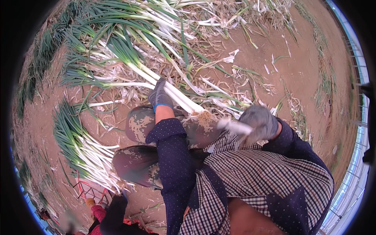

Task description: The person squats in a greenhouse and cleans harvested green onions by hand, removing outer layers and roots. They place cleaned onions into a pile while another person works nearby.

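Observation:
My left hand, in a grey glove with a blue cuff, grips two green onions by their white stalks. Their leaves point to the upper left and their roots lie over my knees. My right hand, also gloved and blurred, is closed around pale, peeled-looking onion skin just right of the roots. What exactly it holds is hard to make out. Left of my knees lies a bundle of green onions with white stalks. A large heap of green onions spreads beyond my left hand.
Loose dry skins and leaves litter the soil. Another person's sleeve and gloved hand show at the lower left beside a red wire-like frame. More onion leaves line the far left, and a pale structure curves along the right.

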Motion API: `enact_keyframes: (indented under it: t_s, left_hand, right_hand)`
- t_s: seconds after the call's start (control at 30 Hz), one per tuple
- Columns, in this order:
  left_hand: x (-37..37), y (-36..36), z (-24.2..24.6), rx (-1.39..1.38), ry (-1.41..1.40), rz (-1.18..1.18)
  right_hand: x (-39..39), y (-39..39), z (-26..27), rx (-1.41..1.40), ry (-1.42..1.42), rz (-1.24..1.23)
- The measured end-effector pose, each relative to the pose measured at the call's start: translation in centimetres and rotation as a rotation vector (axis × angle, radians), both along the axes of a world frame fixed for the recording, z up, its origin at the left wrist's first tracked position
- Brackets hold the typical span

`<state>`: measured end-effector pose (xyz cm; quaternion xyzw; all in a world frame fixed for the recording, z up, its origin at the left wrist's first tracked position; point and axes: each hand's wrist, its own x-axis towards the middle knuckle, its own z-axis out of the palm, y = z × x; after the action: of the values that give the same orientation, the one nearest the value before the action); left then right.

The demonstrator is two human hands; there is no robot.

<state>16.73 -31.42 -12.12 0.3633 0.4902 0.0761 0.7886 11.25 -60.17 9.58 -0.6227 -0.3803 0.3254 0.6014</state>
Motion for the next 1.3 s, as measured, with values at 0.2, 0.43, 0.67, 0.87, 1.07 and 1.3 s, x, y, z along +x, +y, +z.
enact_keyframes:
  t_s: [0.2, 0.43, 0.67, 0.87, 1.07, 1.3]
  left_hand:
    - [0.6, -1.6, 1.6, 0.028, 0.017, -0.069]
    - [0.6, -1.4, 1.8, 0.077, 0.042, -0.069]
    - [-0.3, -0.4, 2.5, 0.064, -0.009, -0.065]
    - [-3.3, -0.9, 6.7, -0.313, -0.256, -0.252]
    - [-8.7, -1.8, 10.5, -0.530, -0.776, -0.243]
    - [-8.8, -2.0, 10.7, -0.480, -0.615, -0.202]
  right_hand:
    - [2.0, 1.9, -2.7, -0.344, -0.348, -0.484]
    - [2.0, 9.1, -7.0, -0.453, -1.152, -0.054]
    - [-0.3, 6.4, -3.7, 0.225, -0.436, 0.374]
    - [8.5, 8.3, -4.6, -0.281, 0.156, -0.433]
    - [12.4, 15.3, -16.3, -0.201, 0.401, -0.499]
    - [8.3, 16.7, -15.6, -0.064, 0.686, -0.117]
